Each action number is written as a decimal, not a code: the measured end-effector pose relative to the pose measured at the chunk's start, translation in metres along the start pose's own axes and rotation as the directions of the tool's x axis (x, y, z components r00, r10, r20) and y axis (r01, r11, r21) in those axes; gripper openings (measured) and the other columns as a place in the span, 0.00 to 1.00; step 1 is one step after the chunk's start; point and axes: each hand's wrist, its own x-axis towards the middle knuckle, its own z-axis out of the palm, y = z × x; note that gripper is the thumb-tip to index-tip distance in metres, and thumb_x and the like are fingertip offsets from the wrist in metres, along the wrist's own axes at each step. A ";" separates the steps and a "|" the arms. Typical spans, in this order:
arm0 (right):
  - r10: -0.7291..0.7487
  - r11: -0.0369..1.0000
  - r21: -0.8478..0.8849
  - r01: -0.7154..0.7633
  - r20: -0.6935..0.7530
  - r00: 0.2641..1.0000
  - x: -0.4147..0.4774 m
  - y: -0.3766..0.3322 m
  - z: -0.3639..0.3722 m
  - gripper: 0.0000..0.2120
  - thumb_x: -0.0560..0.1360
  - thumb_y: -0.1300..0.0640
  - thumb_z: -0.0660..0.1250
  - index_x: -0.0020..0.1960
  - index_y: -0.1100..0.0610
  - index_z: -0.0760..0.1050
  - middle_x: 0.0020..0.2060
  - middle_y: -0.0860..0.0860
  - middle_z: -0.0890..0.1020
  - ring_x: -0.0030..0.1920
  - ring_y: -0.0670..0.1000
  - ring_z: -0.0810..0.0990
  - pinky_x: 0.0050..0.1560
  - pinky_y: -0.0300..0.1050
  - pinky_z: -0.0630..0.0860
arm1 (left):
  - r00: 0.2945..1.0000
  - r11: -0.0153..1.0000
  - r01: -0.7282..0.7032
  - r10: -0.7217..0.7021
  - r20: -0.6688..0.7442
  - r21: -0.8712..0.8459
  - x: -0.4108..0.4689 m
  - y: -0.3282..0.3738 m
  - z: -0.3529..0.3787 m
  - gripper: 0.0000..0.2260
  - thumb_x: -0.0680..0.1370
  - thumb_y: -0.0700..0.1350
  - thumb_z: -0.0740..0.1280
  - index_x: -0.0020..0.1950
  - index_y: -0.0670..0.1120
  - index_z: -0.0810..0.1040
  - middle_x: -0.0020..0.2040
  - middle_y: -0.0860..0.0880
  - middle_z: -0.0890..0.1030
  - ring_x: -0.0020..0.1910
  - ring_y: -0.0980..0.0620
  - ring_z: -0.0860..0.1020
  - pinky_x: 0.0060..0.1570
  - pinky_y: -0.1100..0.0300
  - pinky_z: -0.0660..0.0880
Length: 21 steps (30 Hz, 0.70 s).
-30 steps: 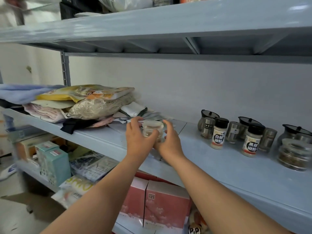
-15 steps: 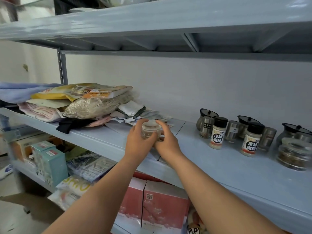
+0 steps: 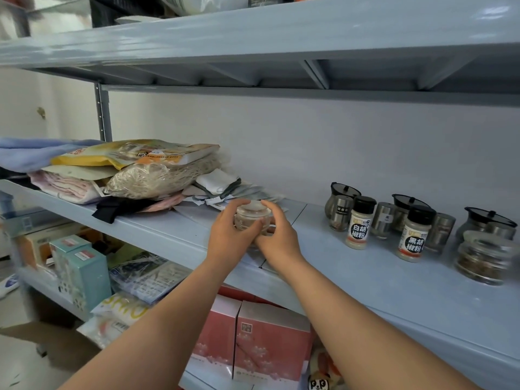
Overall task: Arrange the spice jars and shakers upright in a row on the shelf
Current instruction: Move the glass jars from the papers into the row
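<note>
Above the pale blue metal shelf [image 3: 365, 280] the left hand [image 3: 228, 237] and right hand [image 3: 278, 240] gripped a small clear lidded glass jar [image 3: 253, 215] upright, the row of steel and plastic shakers [image 3: 360, 220] standing well to its right, nearer the right hand.

The shelf [image 3: 365, 280] is seen to be sheet metal, coated in smooth pale blue-grey paint with a soft sheen. The small jar [image 3: 253, 216] is made of clear glass and topped with a pale, translucent lid (plastic, by the look of it). The shakers [image 3: 340, 212] are finished in brushed steel, dull rather than mirror-bright. The pepper bottles [image 3: 360, 222] are formed of clear plastic, capped in matt black and wrapped in glossy printed labels. Clear glass is shown by the wide jar [image 3: 482, 257]. The bags [image 3: 157, 178] are made of crinkled, shiny plastic film, the towel [image 3: 28, 153] of soft matt cloth, and the boxes [image 3: 267, 342] of smooth printed card.
</note>
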 end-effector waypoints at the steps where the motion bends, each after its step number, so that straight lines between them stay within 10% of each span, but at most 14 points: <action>1: 0.002 1.000 0.008 -0.002 0.001 1.000 -0.001 -0.001 -0.001 0.32 0.70 0.67 0.65 0.69 0.44 0.66 0.52 0.46 0.76 0.43 0.38 0.75 0.50 0.40 0.77 | 1.000 1.000 0.001 -0.002 -0.001 -0.005 0.000 0.001 0.001 0.17 0.71 0.50 0.73 0.57 0.59 0.73 0.50 0.52 0.80 0.51 0.52 0.79 0.50 0.54 0.79; 7: 0.005 1.000 0.017 -0.004 -0.024 1.000 -0.005 0.000 -0.013 0.32 0.69 0.67 0.67 0.67 0.43 0.67 0.51 0.48 0.77 0.43 0.39 0.75 0.49 0.40 0.78 | 1.000 1.000 -0.008 0.007 -0.010 -0.008 -0.007 0.010 0.007 0.15 0.72 0.48 0.72 0.56 0.57 0.74 0.40 0.59 0.78 0.36 0.67 0.76 0.33 0.75 0.71; 21: 0.001 1.000 0.014 0.001 -0.093 0.996 -0.022 0.001 -0.060 0.31 0.67 0.65 0.72 0.65 0.45 0.68 0.46 0.42 0.75 0.44 0.42 0.76 0.51 0.41 0.77 | 0.998 0.996 -0.037 0.041 0.055 -0.083 -0.018 0.035 0.045 0.16 0.70 0.47 0.73 0.52 0.61 0.74 0.46 0.58 0.79 0.48 0.55 0.80 0.49 0.53 0.79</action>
